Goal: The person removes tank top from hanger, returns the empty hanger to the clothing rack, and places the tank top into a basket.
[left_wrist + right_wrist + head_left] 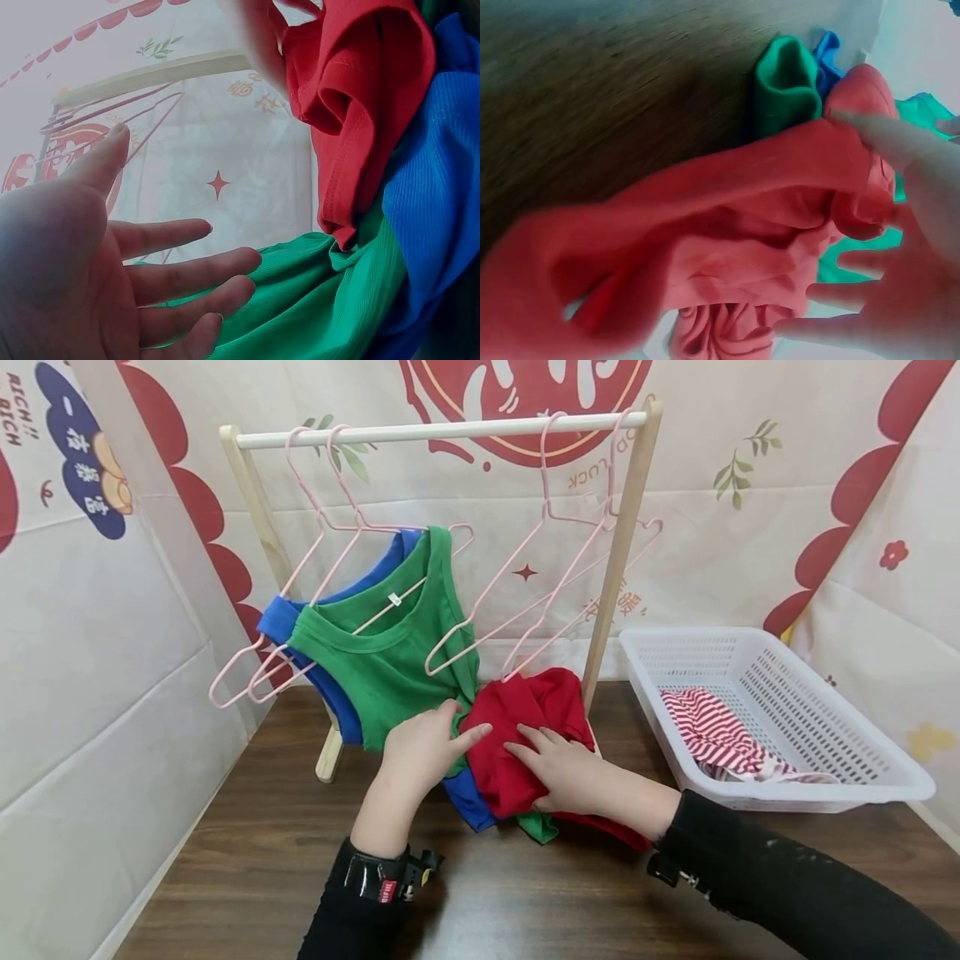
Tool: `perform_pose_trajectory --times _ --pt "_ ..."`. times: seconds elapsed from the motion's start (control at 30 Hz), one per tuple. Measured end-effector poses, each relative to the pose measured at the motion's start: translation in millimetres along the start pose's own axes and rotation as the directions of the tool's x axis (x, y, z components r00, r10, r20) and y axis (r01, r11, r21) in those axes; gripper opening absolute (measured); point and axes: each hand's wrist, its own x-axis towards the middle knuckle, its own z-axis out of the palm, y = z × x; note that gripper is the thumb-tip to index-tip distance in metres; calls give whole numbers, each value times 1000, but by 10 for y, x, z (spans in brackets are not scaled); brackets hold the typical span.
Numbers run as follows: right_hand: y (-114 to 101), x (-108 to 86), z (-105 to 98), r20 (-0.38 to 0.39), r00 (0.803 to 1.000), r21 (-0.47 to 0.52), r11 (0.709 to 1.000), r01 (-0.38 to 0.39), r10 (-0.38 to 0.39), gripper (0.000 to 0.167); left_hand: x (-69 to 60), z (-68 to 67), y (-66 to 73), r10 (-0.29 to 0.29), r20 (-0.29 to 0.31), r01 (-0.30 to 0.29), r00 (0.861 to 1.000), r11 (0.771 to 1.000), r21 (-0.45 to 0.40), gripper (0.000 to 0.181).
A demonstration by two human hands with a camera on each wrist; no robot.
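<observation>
A crumpled red garment (pixel 517 743) lies under the rack's right side, against the hanging green tank top (pixel 390 668). My right hand (pixel 570 768) rests on the red cloth with its fingers spread. Between the green top and the red cloth is my left hand (pixel 423 747), fingers extended and thumb apart; in the left wrist view that hand (pixel 142 262) holds nothing, beside the green fabric (pixel 300 292). The right wrist view has the right hand (pixel 907 277) spread over the red folds (pixel 742 195). Behind the green top hangs a blue one (pixel 341 697).
The wooden rack's white bar (pixel 442 430) carries pink hangers, two with tops at the left and two bare ones (pixel 491 585) at the right. A white basket (pixel 795 693) stands right of the rack, with a red-and-white striped garment (pixel 720 735) inside.
</observation>
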Motion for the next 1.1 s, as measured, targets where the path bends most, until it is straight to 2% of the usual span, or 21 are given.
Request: perform_pose_trajectory --times 0.17,0.43,0.53,0.7,0.83,0.97,1.1 --pt "104 28 -42 -8 1000 -5 1000 9 -9 84 9 2 -12 -16 5 16 1000 1000 -8 59" --pt "307 130 -113 -5 997 21 996 -82 83 76 14 -1 -27 -18 9 19 1000 1000 -21 60" --pt "363 182 -102 38 990 53 989 -141 139 79 9 -6 -23 -18 14 18 1000 999 -27 59" --pt "412 274 -91 135 975 124 973 -194 177 85 -2 -21 -11 -23 20 24 1000 999 -33 59" --pt "417 351 -70 200 969 123 977 -175 148 80 -1 -12 -24 -23 25 24 999 999 -38 59" --pt "391 398 -16 222 966 86 985 -152 130 74 8 2 -42 -23 22 24 999 999 -42 58" --pt "326 403 45 154 985 36 996 -84 78 62 5 -23 -44 -21 16 22 1000 999 -35 58"
